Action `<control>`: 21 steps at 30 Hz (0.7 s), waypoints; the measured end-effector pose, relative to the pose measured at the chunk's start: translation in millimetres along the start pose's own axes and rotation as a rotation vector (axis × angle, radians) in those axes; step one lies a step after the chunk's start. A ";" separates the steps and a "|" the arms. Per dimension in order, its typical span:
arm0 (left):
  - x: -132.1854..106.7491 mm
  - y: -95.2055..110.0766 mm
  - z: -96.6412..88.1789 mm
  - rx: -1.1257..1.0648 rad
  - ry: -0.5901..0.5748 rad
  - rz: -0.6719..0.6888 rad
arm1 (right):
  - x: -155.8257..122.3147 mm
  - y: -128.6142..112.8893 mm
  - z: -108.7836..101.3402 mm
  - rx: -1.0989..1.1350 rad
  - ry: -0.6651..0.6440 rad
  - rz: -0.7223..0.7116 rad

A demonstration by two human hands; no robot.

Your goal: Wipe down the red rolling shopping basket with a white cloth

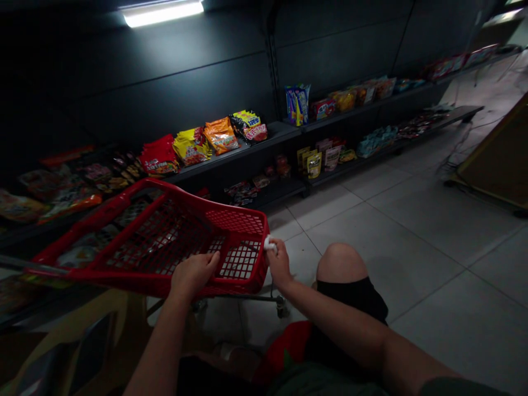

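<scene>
Forearms reach out from below: left hand curls closed over the near rim of a red shopping cart, right hand pinches a white scrap at the cart's right rim, beside low shelves of snack packets.

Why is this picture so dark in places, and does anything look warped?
In the head view, the ceiling light glares white while the wall panel sinks into shadow; wide-angle distortion bends the lower shelf and stretches the right arm along the bottom edge.
</scene>
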State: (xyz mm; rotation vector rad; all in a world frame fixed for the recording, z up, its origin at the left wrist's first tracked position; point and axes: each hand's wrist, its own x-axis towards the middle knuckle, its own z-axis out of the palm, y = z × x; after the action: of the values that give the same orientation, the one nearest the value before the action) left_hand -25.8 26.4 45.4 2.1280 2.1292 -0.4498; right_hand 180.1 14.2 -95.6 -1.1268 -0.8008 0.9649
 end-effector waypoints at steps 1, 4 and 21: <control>0.5 -1.2 0.9 0.002 -0.003 0.004 | -21.7 4.9 -5.4 -0.023 -0.064 -0.027; 0.9 -5.6 4.7 0.007 -0.012 0.021 | -62.8 10.5 -19.6 -0.071 -0.281 -0.104; 9.5 16.5 -2.0 0.012 0.046 0.000 | 58.1 12.0 9.7 -0.049 0.049 -0.080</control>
State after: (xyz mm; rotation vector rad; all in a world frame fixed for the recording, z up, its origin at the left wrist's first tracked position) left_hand -9.3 35.8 42.4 2.1657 2.1555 -0.4194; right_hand 191.1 72.9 -102.2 -1.1481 -0.8273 0.8520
